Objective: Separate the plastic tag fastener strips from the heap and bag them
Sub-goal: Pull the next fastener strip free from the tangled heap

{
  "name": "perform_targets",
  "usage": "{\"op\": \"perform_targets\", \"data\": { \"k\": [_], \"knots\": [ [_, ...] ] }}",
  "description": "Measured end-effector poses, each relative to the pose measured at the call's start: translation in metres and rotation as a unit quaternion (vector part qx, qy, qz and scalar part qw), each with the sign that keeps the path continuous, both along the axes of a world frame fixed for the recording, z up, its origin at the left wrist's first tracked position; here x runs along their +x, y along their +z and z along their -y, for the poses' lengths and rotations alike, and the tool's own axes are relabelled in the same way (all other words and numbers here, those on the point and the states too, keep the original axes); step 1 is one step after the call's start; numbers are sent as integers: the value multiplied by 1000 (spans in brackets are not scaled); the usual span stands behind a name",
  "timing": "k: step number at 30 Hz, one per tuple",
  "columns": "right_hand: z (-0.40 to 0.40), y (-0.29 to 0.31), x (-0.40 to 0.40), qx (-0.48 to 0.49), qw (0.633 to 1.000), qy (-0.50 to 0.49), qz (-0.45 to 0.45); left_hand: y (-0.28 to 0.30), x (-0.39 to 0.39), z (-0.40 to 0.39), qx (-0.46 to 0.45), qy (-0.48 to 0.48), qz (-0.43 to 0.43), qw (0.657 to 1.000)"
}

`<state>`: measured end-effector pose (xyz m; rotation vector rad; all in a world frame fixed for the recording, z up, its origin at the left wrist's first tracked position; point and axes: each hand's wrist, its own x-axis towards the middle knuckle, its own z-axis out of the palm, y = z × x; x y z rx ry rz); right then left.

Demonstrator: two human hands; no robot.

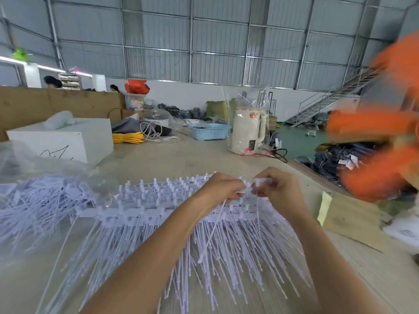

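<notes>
While both pinch strips | left hand (223, 188): one fastener strip (213, 225) | right hand (277, 189): one tag head (260, 181)

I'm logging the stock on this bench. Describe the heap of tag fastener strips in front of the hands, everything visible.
The heap of tag fastener strips is pale white-lilac plastic: rows of blocky heads joined on bars at the far side, long thin tails fanning toward the camera. It lies flat on the table. Both forearms cross above it; the left hand and right hand pinch pieces at its far right edge.
</notes>
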<state>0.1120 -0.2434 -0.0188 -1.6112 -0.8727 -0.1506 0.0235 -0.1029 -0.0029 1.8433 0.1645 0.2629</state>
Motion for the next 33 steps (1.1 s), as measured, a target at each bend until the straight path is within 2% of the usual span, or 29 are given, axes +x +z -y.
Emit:
{"op": "perform_targets", "data": {
  "k": [3,7,9,12,15,17,19,22,25,29,33],
  "knots": [
    [13,4,9,128,984,4,-124,4,-3,-1,21,-8,17,1000],
    [9,10,8,258,919,66,-292,10,-13,-11,102,-42,-26,994],
    [7,15,3,284,899,92,-321,11,-16,-22,131,-62,-65,987],
    [10,24,-2,307,892,147,-298,12,-22,-31,188,-41,-85,978],
    [4,21,-10,205,926,164,-272,11,-23,-37,237,-6,-74,969],
    [-10,11,-18,72,967,95,-226,12,-23,-39,266,-10,-68,962],
    [-24,2,-26,4,981,53,-188,10,-22,-38,269,-21,-73,960],
    [-32,-4,-31,2,981,61,-185,7,-21,-34,277,-25,-74,958],
    [-29,-4,-29,-51,988,28,-143,6,-20,-31,293,-13,-49,955],
    [-23,-3,-34,-48,971,150,-177,7,-19,-30,297,16,-12,955],
    [-23,-3,-34,-58,983,130,-113,7,-19,-30,275,-2,-31,961]
  ]
}}
